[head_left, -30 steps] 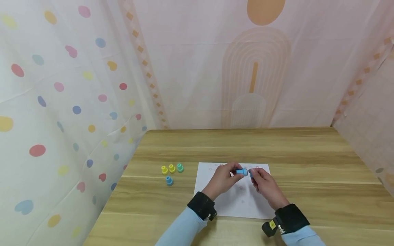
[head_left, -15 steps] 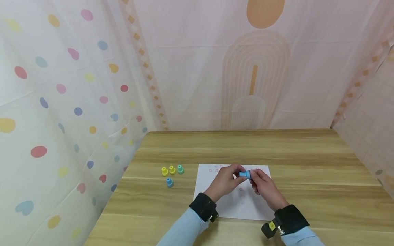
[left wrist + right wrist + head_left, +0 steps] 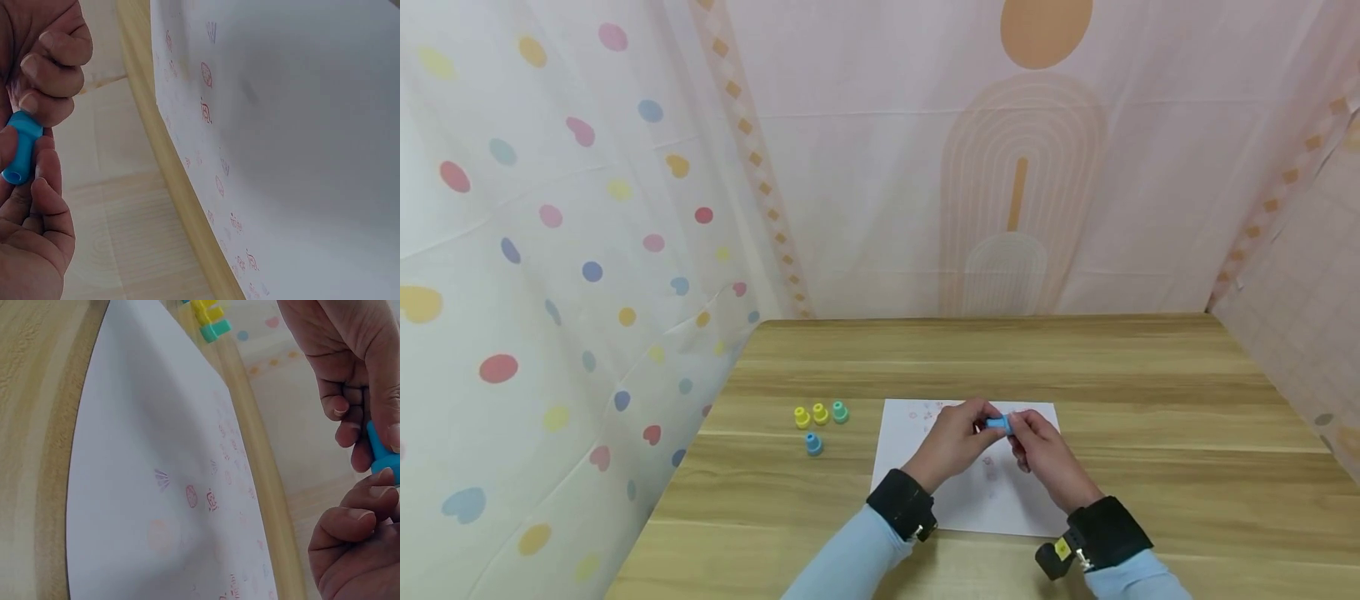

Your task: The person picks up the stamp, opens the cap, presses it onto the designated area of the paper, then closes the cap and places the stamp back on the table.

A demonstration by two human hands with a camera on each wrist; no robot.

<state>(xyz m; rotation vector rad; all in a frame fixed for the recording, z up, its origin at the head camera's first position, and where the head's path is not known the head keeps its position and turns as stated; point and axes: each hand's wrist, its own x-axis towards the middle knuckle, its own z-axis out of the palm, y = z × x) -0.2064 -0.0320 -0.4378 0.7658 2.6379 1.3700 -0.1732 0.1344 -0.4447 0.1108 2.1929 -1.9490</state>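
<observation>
Over the sheet of paper (image 3: pixel 955 500), both hands meet at one small blue toy stamp (image 3: pixel 997 423). My left hand (image 3: pixel 950 443) pinches its narrow handle end between thumb and fingers. The wider capped end is pinched by my right hand (image 3: pixel 1051 460), whose fingers cover most of the cap. In the left wrist view the stamp (image 3: pixel 24 147) shows a small hole in its handle tip. The right wrist view shows the blue handle (image 3: pixel 377 442) under the left thumb. Small red and purple prints (image 3: pixel 206 112) mark the paper.
Left of the paper, two yellow stamps (image 3: pixel 802 417) and a green stamp (image 3: pixel 840 412) stand in a row, with another blue stamp (image 3: pixel 813 443) in front. All stand on the wooden table (image 3: pixel 760 517). Patterned curtains (image 3: pixel 865 192) hang behind and at the left.
One second ago the blue stamp and its cap were apart, one in each hand. The hands have come together, and the cap now sits against the stamp's wide end.
</observation>
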